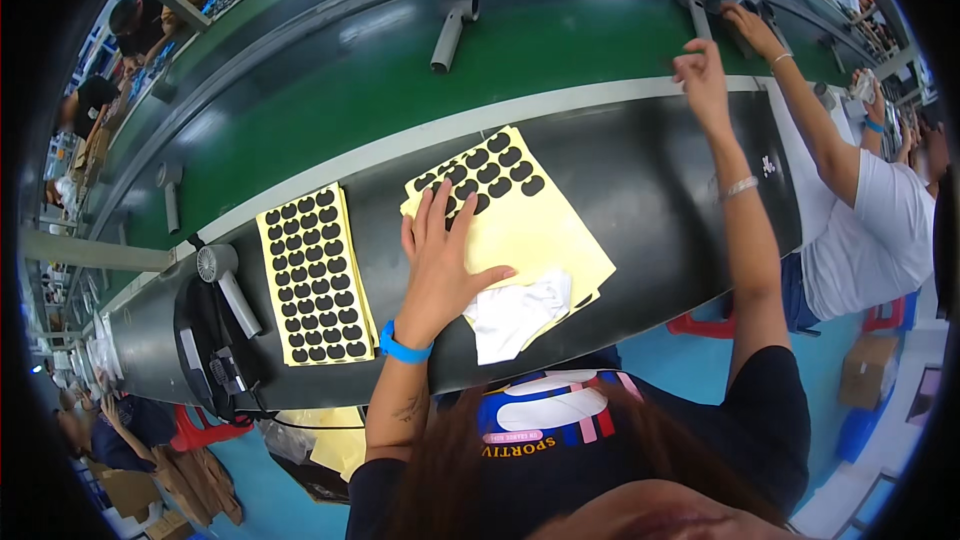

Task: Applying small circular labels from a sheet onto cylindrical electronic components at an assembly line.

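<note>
My left hand [440, 265] lies with fingers spread on a yellow backing sheet [545, 235] that carries rows of black notched oval stickers [488, 173] on its upper part. A crumpled white cloth [520, 312] rests on the sheet's near end, beside my left thumb. My right hand [703, 90] is stretched out over the near edge of the green conveyor, fingers partly bent and apart, with nothing visible in it. Closest to it is a grey hair-dryer-shaped housing [698, 20] on the belt, with a gap between them.
A second stack of sticker sheets [315, 280] and a grey hair dryer [235, 295] with a black cord lie left on the black table [660, 215]. Another housing [455, 28] is on the green belt [340, 75]. At right, a co-worker's hand [755, 32] reaches over the belt.
</note>
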The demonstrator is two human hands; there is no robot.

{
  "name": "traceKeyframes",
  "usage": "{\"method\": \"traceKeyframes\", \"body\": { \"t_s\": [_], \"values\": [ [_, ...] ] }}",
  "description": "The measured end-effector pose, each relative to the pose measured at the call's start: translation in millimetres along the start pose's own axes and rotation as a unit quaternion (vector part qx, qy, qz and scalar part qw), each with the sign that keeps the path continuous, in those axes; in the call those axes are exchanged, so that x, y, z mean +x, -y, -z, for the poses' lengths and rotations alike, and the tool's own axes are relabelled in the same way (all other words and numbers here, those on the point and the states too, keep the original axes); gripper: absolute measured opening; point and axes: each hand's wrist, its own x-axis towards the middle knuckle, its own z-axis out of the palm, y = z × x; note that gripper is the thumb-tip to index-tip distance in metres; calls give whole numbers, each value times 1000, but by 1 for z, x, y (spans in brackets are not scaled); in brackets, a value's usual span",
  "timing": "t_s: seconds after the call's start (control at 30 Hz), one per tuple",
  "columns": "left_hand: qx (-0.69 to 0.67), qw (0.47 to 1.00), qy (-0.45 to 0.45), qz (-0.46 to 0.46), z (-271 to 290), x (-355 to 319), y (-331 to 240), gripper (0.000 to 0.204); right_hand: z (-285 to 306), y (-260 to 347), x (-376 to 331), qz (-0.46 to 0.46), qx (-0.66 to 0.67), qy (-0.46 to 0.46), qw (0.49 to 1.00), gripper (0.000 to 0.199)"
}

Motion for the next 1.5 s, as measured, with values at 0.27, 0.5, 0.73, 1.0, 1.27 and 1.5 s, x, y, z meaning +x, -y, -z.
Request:
{"method": "traceKeyframes", "body": {
  "t_s": [0.27,0.5,0.73,1.0,1.27,1.5],
  "values": [
    [-14,1000,15,-3,0,3,1,93,26,-89,83,113,-402,-133,899,42],
    [-35,999,14,10,0,3,2,93,-23,-16,29,129,-383,-137,904,52],
    [-58,998,7,-6,-2,1,8,91,-57,104,-49,287,-194,-49,937,29],
    [-48,998,-34,-19,-12,-10,14,90,-86,155,-104,245,-27,56,968,11],
    [-78,996,-34,-41,-21,-4,13,90,-67,133,-90,219,-76,29,972,8],
    [-31,999,6,10,-3,-3,9,90,-9,2,3,99,-143,-87,981,57]
  ]
}}
